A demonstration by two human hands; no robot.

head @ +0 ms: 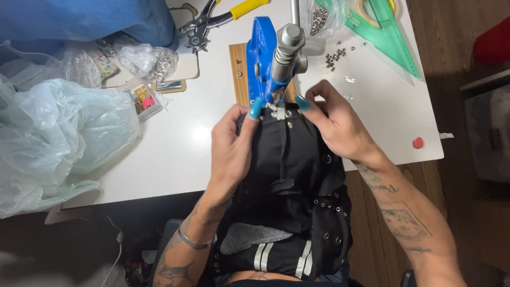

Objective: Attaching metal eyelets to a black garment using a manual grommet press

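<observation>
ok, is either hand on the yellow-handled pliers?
No. The left hand and right hand both pinch the black garment under the blue press; the pliers lie untouched.

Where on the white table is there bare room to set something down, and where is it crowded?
Bare: the stretch of white table between the plastic bags and the left hand, and the right part between the right hand and the red round piece. Crowded: the far edge, with the blue press, loose eyelets, green triangle ruler and punch pliers.
</observation>
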